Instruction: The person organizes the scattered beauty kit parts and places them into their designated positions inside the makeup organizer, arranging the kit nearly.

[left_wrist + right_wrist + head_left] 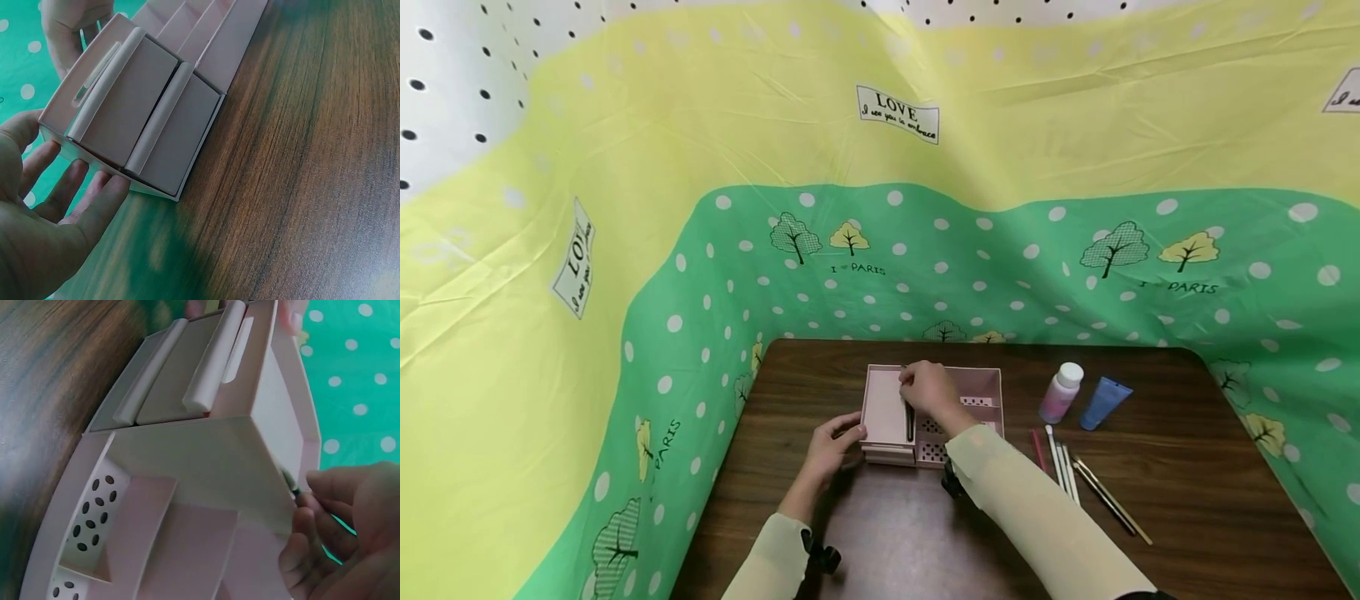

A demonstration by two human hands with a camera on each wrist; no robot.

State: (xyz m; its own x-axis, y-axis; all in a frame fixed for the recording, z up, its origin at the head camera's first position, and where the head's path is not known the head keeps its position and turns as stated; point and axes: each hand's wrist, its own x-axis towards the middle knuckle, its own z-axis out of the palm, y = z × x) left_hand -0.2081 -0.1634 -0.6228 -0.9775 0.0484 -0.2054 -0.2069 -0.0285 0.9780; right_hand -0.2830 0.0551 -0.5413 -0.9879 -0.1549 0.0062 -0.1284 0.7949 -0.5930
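A pink desk organizer (885, 408) stands on the wooden table, with two drawers on its left part and open compartments (206, 544) on its right. My left hand (829, 450) is at its left side; the fairly straight fingers (103, 203) touch the side wall near the drawer fronts. Over the top of the drawer part, my right hand (931, 392) pinches a slim dark stick (910, 423) between thumb and fingers. That stick runs along the right edge of the top. Only a short dark piece of it shows in the right wrist view, so I cannot tell its kind.
Right of the organizer stand a white-capped pink bottle (1062, 393) and a blue tube (1105, 403). In front of them lie a red stick (1038, 450), slim white sticks (1062, 462) and two thin brushes (1112, 498). A green and yellow curtain (850, 308) hangs behind the table (1195, 467).
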